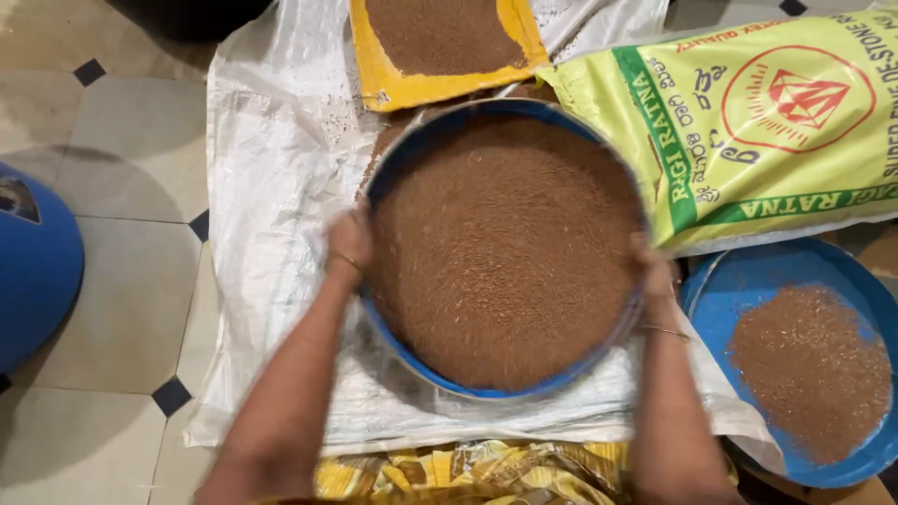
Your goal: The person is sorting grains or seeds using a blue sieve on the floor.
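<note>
While we look down from the head camera, we record a round blue sieve (402,164) at centre, filled nearly to its rim with fine reddish-brown grain (505,252). Our left hand (350,245) grips the sieve's left rim, fingers curled over the edge, a thin ring on one finger. Our right hand (652,271) clasps the right rim in the same way, a thin bangle (664,330) on that wrist. The grain surface looks blurred.

Beneath the sieve lies a white woven sheet (271,187) spread on the tiled floor (122,140), with grain scattered on it above the sieve.

Item, top centre: a yellow tray (388,79) holding more brown grain, partly cut off by the frame edge.

Item, upper right: a yellow-green printed sack (748,122) lying on its side, just beside the sieve's rim.

Item, lower right: a blue plate (748,281) bearing a smaller heap of the same grain (809,369).

Item, left edge: a rounded blue object (37,271), only partly in view.

Item, bottom: yellow patterned cloth (468,472) between our forearms.
</note>
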